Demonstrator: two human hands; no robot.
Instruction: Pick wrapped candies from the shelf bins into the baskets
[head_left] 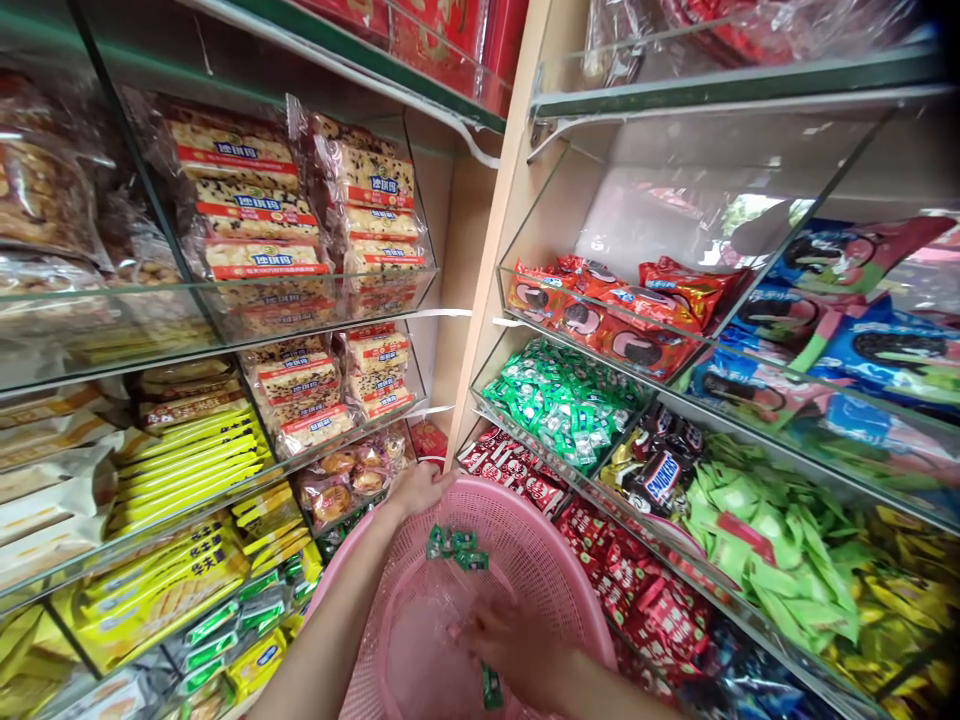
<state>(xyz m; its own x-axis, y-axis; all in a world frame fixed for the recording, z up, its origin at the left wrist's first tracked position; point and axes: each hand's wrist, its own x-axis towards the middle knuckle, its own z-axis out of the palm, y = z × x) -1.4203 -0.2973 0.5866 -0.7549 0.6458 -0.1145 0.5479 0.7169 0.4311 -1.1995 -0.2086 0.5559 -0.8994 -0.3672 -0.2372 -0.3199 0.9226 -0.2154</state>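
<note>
A pink plastic basket (592,590) with mesh sides stands in the corner between the shelves. My left hand (420,492) is closed on its far rim, with the forearm reaching across the basket's left side. Inside the basket is my right hand (517,640), low over the bottom and smeared by motion, so its fingers are unclear. Several small green-wrapped candies (469,558) lie together toward the far side of the basket. Another green candy (491,688) is just below my right hand; whether the hand touches it I cannot tell.
Glass-fronted shelves rise on both sides. On the right are a bin of green-wrapped candies (570,400), red-wrapped sweets (630,580), Snickers bars (663,476) and light green packets (765,540). Sesame snack bars (255,205) and yellow packets (165,590) fill the left. A wooden post (491,260) divides them.
</note>
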